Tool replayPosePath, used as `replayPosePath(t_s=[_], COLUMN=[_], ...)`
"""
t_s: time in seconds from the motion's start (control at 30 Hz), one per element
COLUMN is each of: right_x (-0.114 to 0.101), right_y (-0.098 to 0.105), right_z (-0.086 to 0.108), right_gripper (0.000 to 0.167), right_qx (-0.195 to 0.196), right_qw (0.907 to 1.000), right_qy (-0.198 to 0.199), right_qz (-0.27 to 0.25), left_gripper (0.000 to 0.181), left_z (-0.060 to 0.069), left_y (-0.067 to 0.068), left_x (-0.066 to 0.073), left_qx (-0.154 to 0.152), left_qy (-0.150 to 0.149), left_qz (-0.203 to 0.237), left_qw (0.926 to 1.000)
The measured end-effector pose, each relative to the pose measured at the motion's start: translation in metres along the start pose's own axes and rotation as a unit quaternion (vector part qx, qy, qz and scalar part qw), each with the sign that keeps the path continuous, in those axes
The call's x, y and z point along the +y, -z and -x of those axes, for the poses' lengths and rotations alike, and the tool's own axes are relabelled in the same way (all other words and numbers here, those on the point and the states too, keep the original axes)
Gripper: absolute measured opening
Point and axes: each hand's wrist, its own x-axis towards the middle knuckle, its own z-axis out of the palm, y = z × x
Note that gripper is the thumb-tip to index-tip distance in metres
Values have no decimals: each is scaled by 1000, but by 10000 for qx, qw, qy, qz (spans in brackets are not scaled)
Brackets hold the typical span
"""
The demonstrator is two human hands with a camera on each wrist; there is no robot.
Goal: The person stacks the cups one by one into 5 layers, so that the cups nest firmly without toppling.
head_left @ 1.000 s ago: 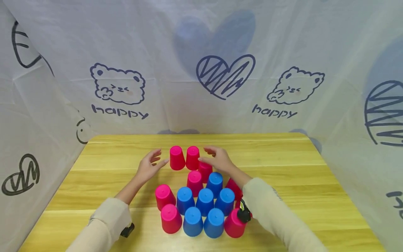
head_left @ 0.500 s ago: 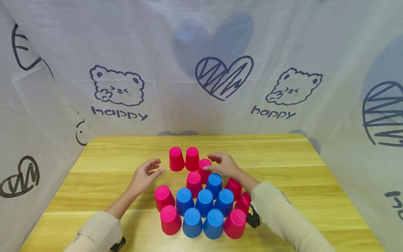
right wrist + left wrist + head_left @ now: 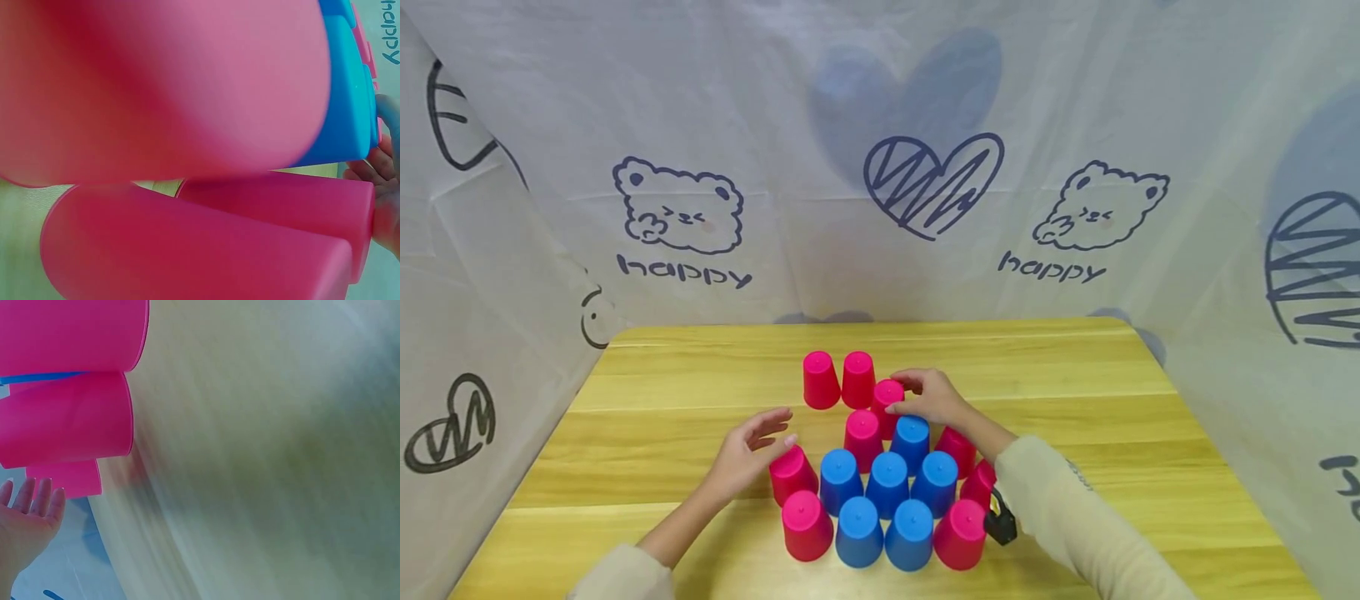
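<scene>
Pink tapered plastic cup (image 3: 884, 400) at right fingers (image 3: 913, 378); blue tapered plastic cup (image 3: 911, 443) near them. Below fingers: yellow, streaky wood-grain tabletop (image 3: 647, 417). Beyond: white cloth backdrop (image 3: 797, 108), navy outlined bear (image 3: 688, 237), zigzag-filled navy heart (image 3: 925, 187).

Pale sleeves (image 3: 1086, 521) stop short of the wrists on both reaching forearms (image 3: 688, 518). The left hand (image 3: 747, 457) hangs nearer the body, its palm turned inward, the left fingers (image 3: 767, 424) lightly bent and side by side, the left thumb (image 3: 772, 452) apart from them. The right hand (image 3: 936, 396) is farther out, angled across toward the middle, right fingers (image 3: 912, 378) curled in opposite the right thumb (image 3: 906, 407). From where I stand, the right fingers' very tips are hard to make out.
</scene>
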Motion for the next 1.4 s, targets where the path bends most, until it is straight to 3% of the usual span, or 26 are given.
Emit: replayPosePath(t_s=[0.3, 0.6, 0.8, 1.4], right_x=[-1, 1, -3, -1], right_y=[-2, 2, 6, 12], right_z=[0, 1, -3, -18], right_gripper=[52, 48, 50, 48], right_qx=[-6, 148, 297, 652], right_qw=[9999, 9997, 9992, 9970], right_qy=[74, 97, 54, -375], right_qz=[94, 153, 251, 187], left_gripper=[47, 48, 45, 46], left_z=[13, 14, 15, 22], left_y=[-3, -11, -13, -14], left_x=[-8, -13, -15, -21], left_qx=[97, 147, 209, 214], left_qy=[-125, 22, -49, 178], left_qz=[107, 272, 367, 343], left_qw=[9998, 9995, 9991, 9990])
